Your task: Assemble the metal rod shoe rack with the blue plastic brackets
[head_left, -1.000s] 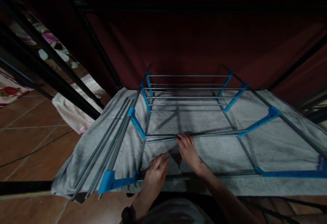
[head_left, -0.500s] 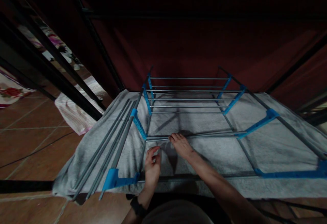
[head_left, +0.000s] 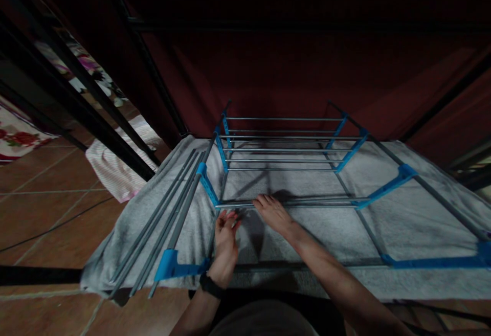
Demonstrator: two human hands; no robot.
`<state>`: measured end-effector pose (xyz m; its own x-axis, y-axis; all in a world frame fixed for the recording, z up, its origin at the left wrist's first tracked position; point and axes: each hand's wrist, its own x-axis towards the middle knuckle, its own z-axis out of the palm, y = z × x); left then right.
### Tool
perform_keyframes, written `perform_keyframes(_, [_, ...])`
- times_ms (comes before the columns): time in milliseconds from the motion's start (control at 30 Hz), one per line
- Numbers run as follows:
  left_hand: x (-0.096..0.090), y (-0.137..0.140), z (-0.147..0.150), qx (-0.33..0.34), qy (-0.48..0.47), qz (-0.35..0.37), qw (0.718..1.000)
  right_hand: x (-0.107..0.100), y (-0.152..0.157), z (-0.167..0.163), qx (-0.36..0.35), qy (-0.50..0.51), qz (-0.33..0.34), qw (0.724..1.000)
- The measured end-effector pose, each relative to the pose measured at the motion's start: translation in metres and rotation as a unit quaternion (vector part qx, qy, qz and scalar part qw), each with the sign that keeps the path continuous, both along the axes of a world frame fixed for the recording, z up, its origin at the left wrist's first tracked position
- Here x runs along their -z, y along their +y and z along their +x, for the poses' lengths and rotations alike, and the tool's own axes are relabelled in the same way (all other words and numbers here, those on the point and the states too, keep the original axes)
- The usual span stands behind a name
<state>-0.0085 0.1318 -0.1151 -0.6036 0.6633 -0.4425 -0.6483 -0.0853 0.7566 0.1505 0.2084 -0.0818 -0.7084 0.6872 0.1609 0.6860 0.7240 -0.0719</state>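
Note:
A rack of grey metal tubes with blue plastic brackets lies across a grey blanket [head_left: 307, 233]. My right hand [head_left: 273, 214] is closed over a thin metal rod [head_left: 314, 202] in the row between the left blue bracket [head_left: 209, 185] and the right blue bracket [head_left: 387, 187]. Just below the left end of that row is my left hand [head_left: 226, 236], its fingers bent and apart, somewhat blurred. I see nothing held in it. Several rods span the brackets farther back, including a rear rod [head_left: 284, 150].
Several loose grey tubes [head_left: 161, 221] lie on the blanket left of the rack. A dark red panel [head_left: 287, 75] rises behind. Black metal bars [head_left: 76, 90] stand at the left, with a striped cloth [head_left: 115, 164] on the tiled floor [head_left: 49, 213] beyond them.
My left hand has moved slightly up and left, toward the left bracket, its fingers more bent. The left rod ends have shifted up a little; my right hand stays on the rod.

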Motion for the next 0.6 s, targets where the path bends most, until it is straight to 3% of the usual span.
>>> perform_keyframes(133, [-0.014,0.015,-0.002,0.017,-0.021,0.051,0.998,-0.005,-0.001,0.001,-0.001,0.006,0.019,1.000])
perform_keyframes(267, [-0.019,0.028,-0.005,0.000,-0.025,0.057,0.998,-0.006,-0.002,0.001,-0.001,0.017,0.028,0.999])
perform_keyframes(600, [-0.014,0.043,-0.004,-0.026,0.017,0.040,0.999,-0.005,-0.002,-0.002,-0.016,0.064,-0.008,0.998])
